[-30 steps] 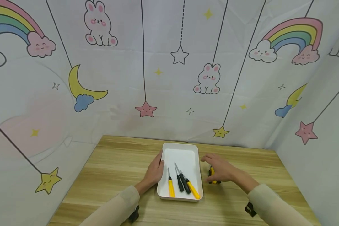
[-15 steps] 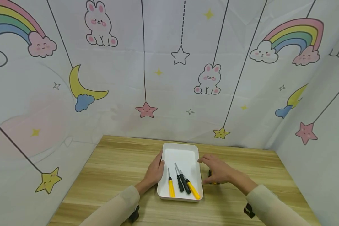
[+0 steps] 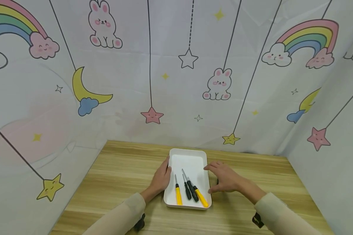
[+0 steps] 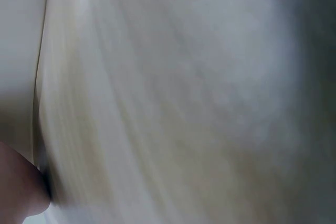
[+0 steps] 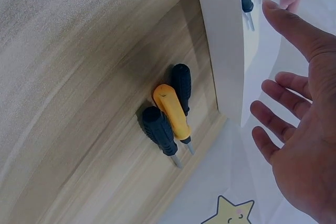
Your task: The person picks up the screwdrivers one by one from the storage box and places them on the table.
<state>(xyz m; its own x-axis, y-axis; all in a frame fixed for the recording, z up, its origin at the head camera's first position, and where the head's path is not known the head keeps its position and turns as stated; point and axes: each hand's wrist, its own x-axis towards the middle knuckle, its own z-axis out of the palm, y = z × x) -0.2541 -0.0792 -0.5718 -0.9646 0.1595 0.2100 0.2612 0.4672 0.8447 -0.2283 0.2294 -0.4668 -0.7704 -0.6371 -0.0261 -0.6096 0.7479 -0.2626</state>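
Observation:
A white tray (image 3: pixel 191 160) holds several screwdrivers; a yellow one (image 3: pixel 178 195) lies apart from a cluster of black and yellow ones. My left hand (image 3: pixel 161 178) grips the tray's left side, its thumb at the rim. My right hand (image 3: pixel 225 178) is at the tray's right rim, fingers spread and holding nothing; whether it touches the rim I cannot tell. On the table right of the tray, the right wrist view shows a black screwdriver (image 5: pixel 182 85), a yellow screwdriver (image 5: pixel 172 109) and another black screwdriver (image 5: pixel 159 129), side by side. My right hand mostly hides them in the head view.
The tray stands on a wood-grain table (image 3: pixel 129 163), near its back edge. Behind it hangs a white cloth (image 3: pixel 176 88) printed with rabbits, stars and rainbows, and a similar panel (image 3: pixel 341 169) closes the right side. The left wrist view is mostly blurred.
My right hand has shifted left, from over the screwdrivers on the table to the tray's right rim. My left hand, the tray and the screwdrivers in it stay put.

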